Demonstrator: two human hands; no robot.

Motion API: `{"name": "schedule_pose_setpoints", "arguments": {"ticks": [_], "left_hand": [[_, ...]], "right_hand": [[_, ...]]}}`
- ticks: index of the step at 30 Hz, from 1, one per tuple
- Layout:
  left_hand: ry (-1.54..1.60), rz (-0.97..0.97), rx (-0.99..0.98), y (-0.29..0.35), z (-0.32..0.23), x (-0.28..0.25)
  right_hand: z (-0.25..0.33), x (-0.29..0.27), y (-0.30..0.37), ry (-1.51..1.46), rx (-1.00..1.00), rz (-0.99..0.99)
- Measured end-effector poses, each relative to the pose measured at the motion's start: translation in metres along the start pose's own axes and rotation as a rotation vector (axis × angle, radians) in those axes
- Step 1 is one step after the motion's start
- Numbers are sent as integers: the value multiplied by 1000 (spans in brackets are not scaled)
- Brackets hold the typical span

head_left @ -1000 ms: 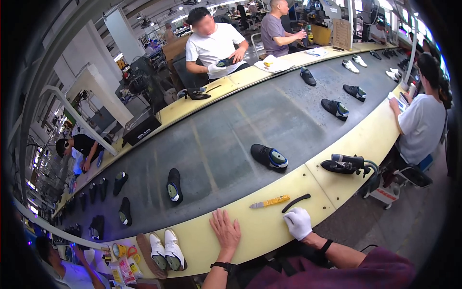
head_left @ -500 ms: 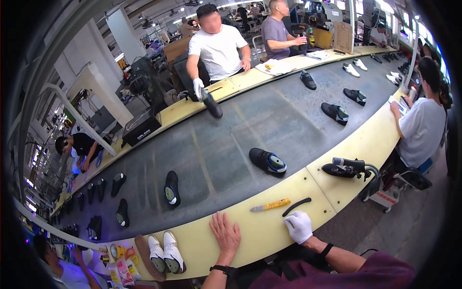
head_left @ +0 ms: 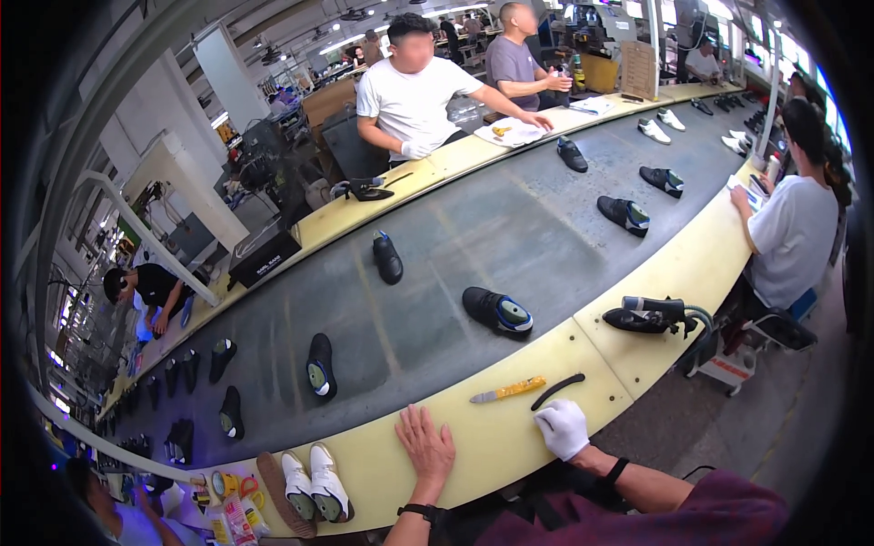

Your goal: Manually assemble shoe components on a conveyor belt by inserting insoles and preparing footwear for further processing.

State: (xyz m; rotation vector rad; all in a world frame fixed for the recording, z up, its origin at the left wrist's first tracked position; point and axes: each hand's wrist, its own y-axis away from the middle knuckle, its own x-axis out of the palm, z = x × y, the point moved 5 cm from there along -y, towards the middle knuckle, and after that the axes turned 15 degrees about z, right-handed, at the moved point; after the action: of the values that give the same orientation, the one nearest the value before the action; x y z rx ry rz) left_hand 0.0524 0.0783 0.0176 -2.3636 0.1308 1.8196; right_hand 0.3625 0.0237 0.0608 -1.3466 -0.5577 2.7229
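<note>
My bare left hand (head_left: 425,443) lies flat on the pale yellow worktop (head_left: 492,446), fingers spread, holding nothing. My right hand (head_left: 562,429), in a white glove, rests on the same worktop with its fingers curled in; nothing shows in it. Just beyond its knuckles is a curved black strip (head_left: 557,389), apart from the fingers as far as I can see. A knife-like tool (head_left: 506,390) with a yellow handle and grey blade lies between the hands, farther from me. The closest black shoe (head_left: 498,310) sits on the grey conveyor belt (head_left: 428,364) past the worktop.
White shoes (head_left: 328,483) stand on the worktop at left, beside a brown sole-shaped piece (head_left: 285,494) and bagged supplies (head_left: 241,514). A black hand tool with a hose (head_left: 648,316) lies at right. Across the belt a person in a white shirt (head_left: 414,96) faces me; another (head_left: 792,218) sits at right.
The person across has let go of a black shoe, which now stands on the belt, and reaches an arm toward a white cloth. Belt shoes shift slightly left. My hands stay put.
</note>
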Motion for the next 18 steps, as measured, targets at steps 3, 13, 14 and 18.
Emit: {"name": "schedule_pose_setpoints", "arguments": {"ticks": [3, 13, 14, 18], "left_hand": [[-9, 8, 8, -2, -1, -1], [-12, 6, 29, -1, 3, 2], [-7, 4, 34, 0, 3, 4], [-6, -24, 2, 0, 10, 9]], "right_hand": [[2, -3, 1, -15, -14, -18], [-2, 1, 5, -2, 8, 1], [-2, 0, 5, 5, 13, -1], [-2, -1, 8, -2, 3, 2]]}}
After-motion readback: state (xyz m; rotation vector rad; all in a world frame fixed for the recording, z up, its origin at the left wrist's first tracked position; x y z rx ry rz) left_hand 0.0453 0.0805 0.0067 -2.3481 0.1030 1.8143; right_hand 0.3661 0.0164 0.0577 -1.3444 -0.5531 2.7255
